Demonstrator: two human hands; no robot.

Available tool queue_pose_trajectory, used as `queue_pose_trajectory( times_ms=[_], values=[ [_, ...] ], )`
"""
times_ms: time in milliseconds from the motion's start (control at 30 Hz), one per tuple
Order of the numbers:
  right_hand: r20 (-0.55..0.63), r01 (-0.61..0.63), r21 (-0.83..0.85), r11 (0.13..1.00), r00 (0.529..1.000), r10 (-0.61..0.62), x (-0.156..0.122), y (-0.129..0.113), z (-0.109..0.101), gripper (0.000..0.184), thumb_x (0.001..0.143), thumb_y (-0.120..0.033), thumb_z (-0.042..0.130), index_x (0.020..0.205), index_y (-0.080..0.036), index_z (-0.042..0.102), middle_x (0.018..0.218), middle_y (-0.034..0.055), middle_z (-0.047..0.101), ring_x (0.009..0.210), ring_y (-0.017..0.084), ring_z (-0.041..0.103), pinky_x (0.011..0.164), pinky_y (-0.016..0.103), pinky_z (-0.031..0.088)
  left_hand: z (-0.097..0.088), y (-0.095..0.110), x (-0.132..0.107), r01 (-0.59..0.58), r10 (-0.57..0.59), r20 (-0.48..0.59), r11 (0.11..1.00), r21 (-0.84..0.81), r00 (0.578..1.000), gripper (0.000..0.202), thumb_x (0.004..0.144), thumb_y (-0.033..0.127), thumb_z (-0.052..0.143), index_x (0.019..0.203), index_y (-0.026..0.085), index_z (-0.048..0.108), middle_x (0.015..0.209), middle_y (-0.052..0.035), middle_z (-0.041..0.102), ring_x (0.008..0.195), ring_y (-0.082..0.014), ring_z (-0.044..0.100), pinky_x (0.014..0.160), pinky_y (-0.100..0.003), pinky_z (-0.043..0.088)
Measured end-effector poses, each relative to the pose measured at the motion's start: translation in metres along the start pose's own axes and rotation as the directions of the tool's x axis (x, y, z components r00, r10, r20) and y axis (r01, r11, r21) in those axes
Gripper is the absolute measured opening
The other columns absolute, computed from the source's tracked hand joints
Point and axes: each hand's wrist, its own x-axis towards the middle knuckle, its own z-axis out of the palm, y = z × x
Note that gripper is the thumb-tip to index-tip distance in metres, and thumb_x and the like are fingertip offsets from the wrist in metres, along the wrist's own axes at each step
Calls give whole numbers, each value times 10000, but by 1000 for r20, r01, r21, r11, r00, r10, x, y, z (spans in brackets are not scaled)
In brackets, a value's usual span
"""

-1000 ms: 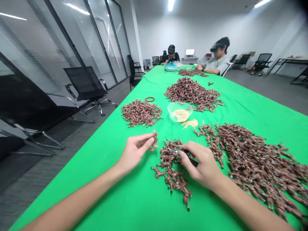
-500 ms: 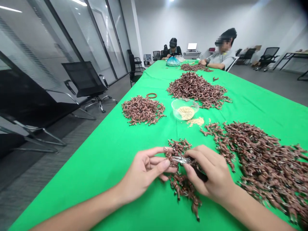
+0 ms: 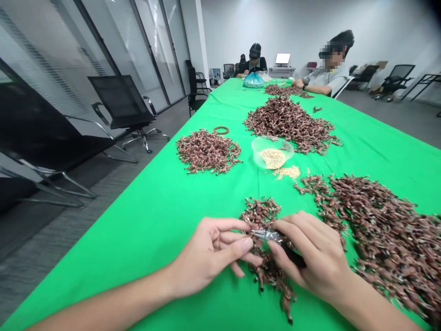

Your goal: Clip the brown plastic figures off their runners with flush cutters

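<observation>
On my feed, right hand (image 3: 312,250) gripping small pliers (image 3: 267,235), left hand (image 3: 210,257) half-closed on a tangle of small brown figures (image 3: 262,214) at lower centre, green-covered table (image 3: 138,234), black mesh chair (image 3: 120,102) and glass wall (image 3: 151,50) upper left

My little silver pliers (image 3: 265,235) with black handles sit in a messy heap of tiny brown figures (image 3: 261,213).

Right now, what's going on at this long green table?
A person's right hand grips small pliers in a tangled pile of little brown figures, and their left hand touches the same pile. Bigger heaps and a clear bowl of tan grains lie on the green table. One co-worker and another sit farther along.
</observation>
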Motion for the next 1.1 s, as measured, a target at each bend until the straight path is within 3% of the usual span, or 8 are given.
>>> queue_pose_trajectory(
  times_ms=[400,600,800,967,1100],
  values=[
    [13,21,-100,995,1000,-20,-1,-5,-1,210,866,-236,687,1021,-117,612,829,90,679,711,193,585,622,333,458,0,0,1,38,-34,30,992,-123,999,256,893,267,724,1075,101,654,942,-159,790,881,-265,776,561,-172,598],
    [-53,9,-167,986,998,-19,-5,-16,3,279,841,-226,718,1059,-79,625,853,116,695,765,220,591,635,344,450,2,0,-1,93,-91,20,968,-232,996,359,797,220,821,1084,109,635,964,-151,787,865,-228,777,547,-149,581],
    [-60,-17,-138,990,998,8,-9,-24,6,311,829,-225,734,1071,-60,632,868,121,694,782,218,577,688,357,474,7,0,-1,95,-110,-33,950,-297,993,420,656,115,899,933,127,583,913,-89,780,706,-170,763,524,-153,573],
    [-70,-22,-125,992,997,14,-7,-25,8,292,845,-217,715,1076,-61,629,866,120,692,759,206,571,662,345,474,7,-6,0,71,-91,-55,952,-299,994,469,627,96,906,894,148,524,791,-53,761,621,-154,735,517,-170,562],
    [-78,-54,-61,997,996,49,-6,-25,8,267,855,-209,691,1077,-78,621,865,114,688,744,198,579,648,338,481,6,-6,0,63,-83,-59,956,-286,995,457,643,124,905,899,147,526,831,-67,761,634,-144,723,527,-177,555]
  ],
)
